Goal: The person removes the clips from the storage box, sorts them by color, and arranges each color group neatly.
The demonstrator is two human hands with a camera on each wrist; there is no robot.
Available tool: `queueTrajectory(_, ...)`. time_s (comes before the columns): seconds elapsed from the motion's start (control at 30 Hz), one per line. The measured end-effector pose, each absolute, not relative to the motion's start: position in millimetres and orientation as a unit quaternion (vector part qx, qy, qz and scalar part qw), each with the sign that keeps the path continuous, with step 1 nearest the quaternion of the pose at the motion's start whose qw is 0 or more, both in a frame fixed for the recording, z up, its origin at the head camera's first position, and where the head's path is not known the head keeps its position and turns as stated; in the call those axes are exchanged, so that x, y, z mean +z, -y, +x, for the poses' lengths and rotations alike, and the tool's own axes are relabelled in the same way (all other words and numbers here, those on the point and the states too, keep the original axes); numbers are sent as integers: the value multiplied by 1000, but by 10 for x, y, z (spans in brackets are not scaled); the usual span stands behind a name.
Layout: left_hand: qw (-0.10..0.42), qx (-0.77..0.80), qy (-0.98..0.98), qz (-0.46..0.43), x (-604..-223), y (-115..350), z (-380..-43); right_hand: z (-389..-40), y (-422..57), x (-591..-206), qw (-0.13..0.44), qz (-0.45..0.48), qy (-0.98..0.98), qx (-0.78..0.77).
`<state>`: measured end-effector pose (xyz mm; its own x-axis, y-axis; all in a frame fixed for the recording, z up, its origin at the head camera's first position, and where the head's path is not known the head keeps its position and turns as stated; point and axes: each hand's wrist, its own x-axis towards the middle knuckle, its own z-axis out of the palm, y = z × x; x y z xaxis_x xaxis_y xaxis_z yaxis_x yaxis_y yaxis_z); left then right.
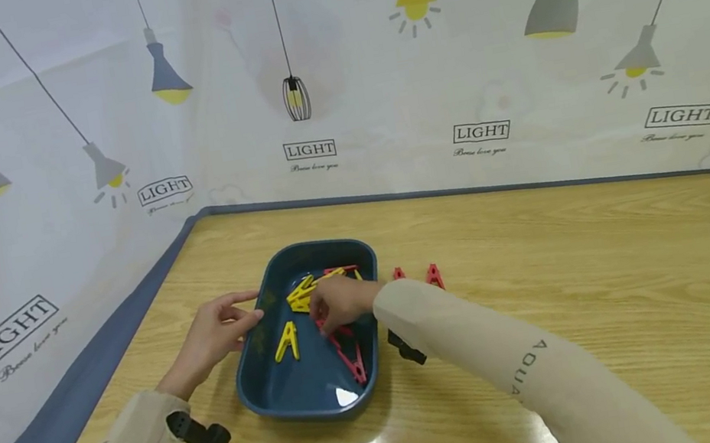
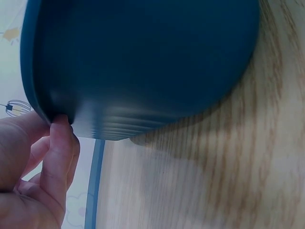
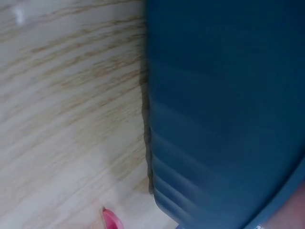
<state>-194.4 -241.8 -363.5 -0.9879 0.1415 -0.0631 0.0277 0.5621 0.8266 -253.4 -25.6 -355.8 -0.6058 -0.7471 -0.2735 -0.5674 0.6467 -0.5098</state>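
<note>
A deep blue plastic basin (image 1: 301, 408) stands on the table with yellow and red clothespins inside. My left hand (image 1: 225, 326) is at its left side, thumb and fingers gripping the rim; the left wrist view shows the fingertips (image 2: 59, 126) right at the edge. My right hand (image 1: 337, 300) reaches down into the basin, fingers bent, with a red clothespin (image 1: 321, 324) at its fingertips. Close by lies another red clothespin (image 1: 352, 365) along the right wall. A yellow clothespin (image 1: 287, 342) lies apart on the left, and more yellow clothespins (image 1: 300, 292) are heaped farther back, partly hidden by the hand.
Two red clothespins lie on the wooden table (image 1: 583, 294) just right of the basin, one (image 1: 434, 276) beside the right sleeve and another (image 1: 398, 273) partly covered by it. A printed curtain (image 1: 377, 94) borders the table behind and at the left.
</note>
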Motion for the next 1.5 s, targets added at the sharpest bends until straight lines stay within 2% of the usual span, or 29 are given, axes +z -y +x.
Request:
queueTrajectory(0.2,62,465,-882,46,-3627,2416,-1942,-2528,261,-3554,248,-364,-882,-165)
queueTrajectory(0.73,60,463,-883,48,-3620,2413,-1937,-2494,264,-3564,229,-352,-893,-163)
queueTrajectory(1.5,69,458,-885,48,-3580,2402,-1914,-2410,36,-3329,215,-339,-855,-328)
